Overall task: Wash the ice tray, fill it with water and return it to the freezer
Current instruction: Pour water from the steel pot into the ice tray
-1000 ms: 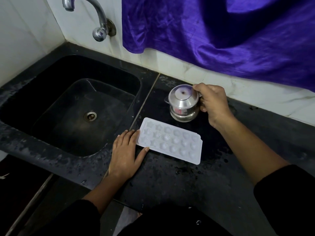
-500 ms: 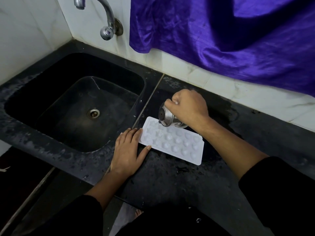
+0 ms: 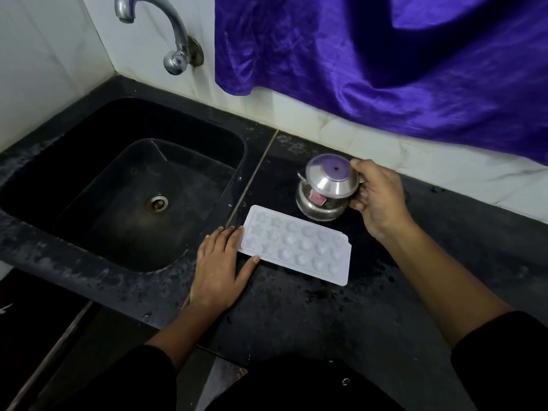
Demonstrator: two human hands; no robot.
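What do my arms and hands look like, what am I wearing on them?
The left hand and right hand are bare: no gloves, rings or watch show. Black sleeves end near the elbows, forearms uncovered.

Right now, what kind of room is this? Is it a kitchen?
Most likely a kitchen, yes. There is a black sink with a metal tap above it, set in a dark stone counter that has a white ice tray and a steel pot on it.
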